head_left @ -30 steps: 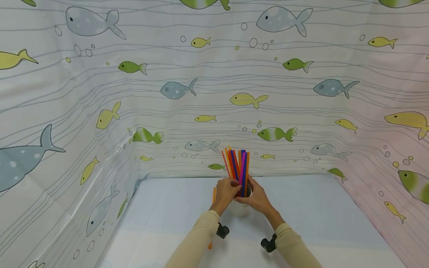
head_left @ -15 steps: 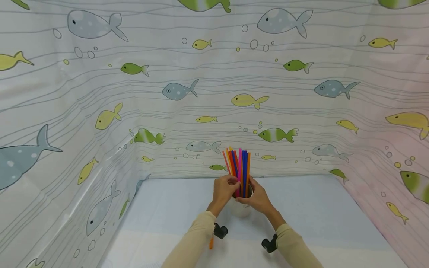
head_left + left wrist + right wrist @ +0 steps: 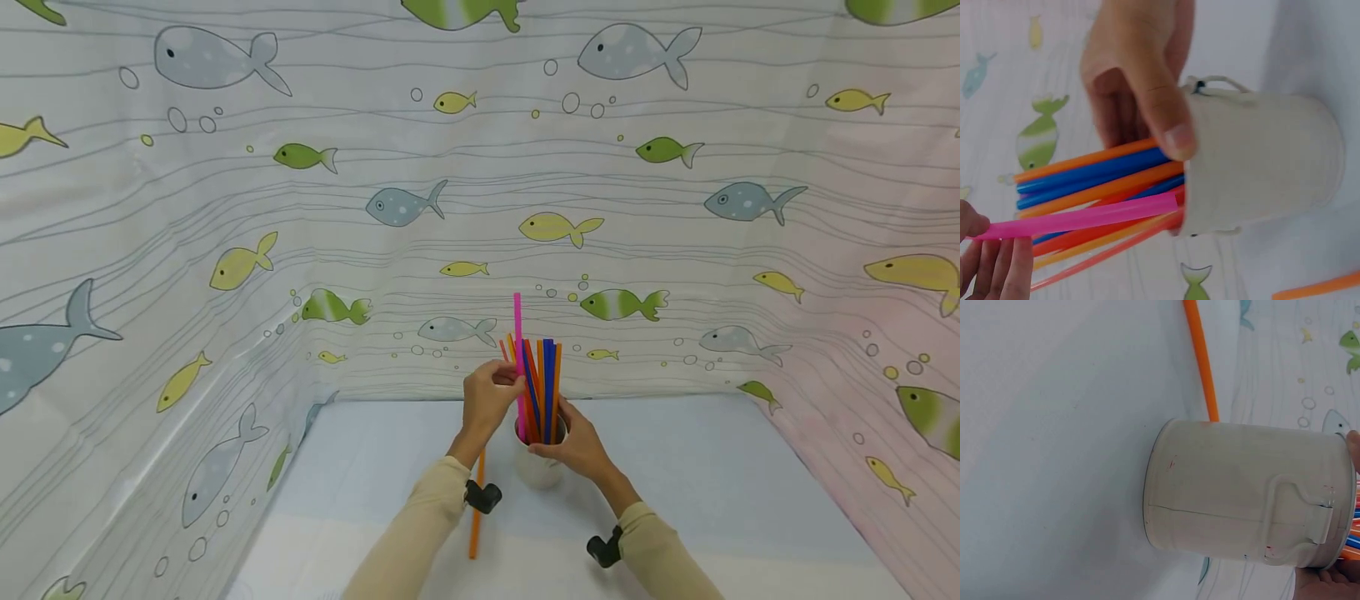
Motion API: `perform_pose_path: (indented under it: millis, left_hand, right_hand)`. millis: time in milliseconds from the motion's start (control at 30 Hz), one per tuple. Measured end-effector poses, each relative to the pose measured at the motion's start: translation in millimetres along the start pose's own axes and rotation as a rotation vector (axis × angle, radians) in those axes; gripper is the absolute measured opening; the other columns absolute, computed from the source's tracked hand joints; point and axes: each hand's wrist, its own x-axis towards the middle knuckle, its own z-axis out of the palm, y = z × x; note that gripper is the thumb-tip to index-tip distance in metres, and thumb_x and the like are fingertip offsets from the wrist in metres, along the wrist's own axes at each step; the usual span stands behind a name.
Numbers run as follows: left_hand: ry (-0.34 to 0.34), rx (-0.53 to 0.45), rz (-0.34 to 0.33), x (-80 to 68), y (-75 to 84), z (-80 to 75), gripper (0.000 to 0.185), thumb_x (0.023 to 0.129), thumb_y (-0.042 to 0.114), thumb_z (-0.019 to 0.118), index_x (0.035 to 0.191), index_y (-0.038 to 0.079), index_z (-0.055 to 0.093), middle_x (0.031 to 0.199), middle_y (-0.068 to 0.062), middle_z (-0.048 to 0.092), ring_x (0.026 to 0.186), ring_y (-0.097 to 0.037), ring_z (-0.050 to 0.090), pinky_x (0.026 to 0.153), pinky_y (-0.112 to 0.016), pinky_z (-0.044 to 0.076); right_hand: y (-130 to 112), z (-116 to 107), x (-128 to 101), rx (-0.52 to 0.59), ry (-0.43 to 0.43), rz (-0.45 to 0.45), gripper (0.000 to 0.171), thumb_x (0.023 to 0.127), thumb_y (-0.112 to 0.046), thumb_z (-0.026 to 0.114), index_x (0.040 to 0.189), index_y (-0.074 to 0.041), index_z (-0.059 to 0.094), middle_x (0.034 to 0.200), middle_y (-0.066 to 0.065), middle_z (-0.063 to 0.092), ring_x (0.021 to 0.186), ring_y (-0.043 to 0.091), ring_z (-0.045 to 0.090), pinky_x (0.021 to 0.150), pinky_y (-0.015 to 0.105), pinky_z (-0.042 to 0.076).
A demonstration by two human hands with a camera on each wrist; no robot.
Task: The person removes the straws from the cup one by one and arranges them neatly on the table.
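My left hand [image 3: 484, 398] pinches a pink drinking straw [image 3: 518, 329] between thumb and fingers. The pink straw stands taller than the others in the head view, and its lower end shows right at the bucket's rim in the left wrist view. Below it, a small off-white metal bucket [image 3: 537, 472] stands upright and holds several straws [image 3: 1097, 172] in blue, orange, red and yellow. My right hand [image 3: 577, 442] grips the bucket's rim, thumb at the near side and fingers round the far side. Side handles [image 3: 1272, 512] show on the bucket.
A single orange straw [image 3: 476, 533] lies on the table left of the bucket, partly under my left wrist in the head view. The white-covered table [image 3: 675, 467] backs onto a hanging sheet [image 3: 645, 250] printed with fish, which also encloses both sides.
My left hand has moved up and to the left, drawing the pink straw above the rest. The right hand stays on the bucket's rim. More of the loose orange straw shows.
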Motion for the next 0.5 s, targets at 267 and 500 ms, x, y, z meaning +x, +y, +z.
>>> perform_pose_path:
  millis: [267, 500]
  left_hand:
    - [0.052, -0.047, -0.008, 11.3, 9.6, -21.4, 0.015, 0.082, 0.007, 0.076, 0.096, 0.004, 0.073, 0.083, -0.002, 0.072, 0.073, -0.013, 0.069, 0.067, -0.024, 0.057]
    - [0.059, -0.016, -0.047, 7.5, -2.5, -40.3, 0.016, 0.082, 0.01, 0.078, 0.097, 0.005, 0.075, 0.086, -0.003, 0.074, 0.075, -0.015, 0.07, 0.067, -0.027, 0.058]
  right_hand:
    - [-1, 1, 0, -0.019, -0.012, 0.006, 0.111, 0.067, -0.037, 0.09, 0.155, -0.022, 0.025, 0.148, 0.001, 0.044, 0.137, 0.025, 0.041, 0.108, 0.047, 0.035]
    - [-1, -1, -1, -0.031, -0.021, 0.007, 0.113, 0.064, -0.045, 0.089, 0.155, -0.023, 0.026, 0.148, 0.001, 0.044, 0.137, 0.024, 0.04, 0.109, 0.047, 0.034]
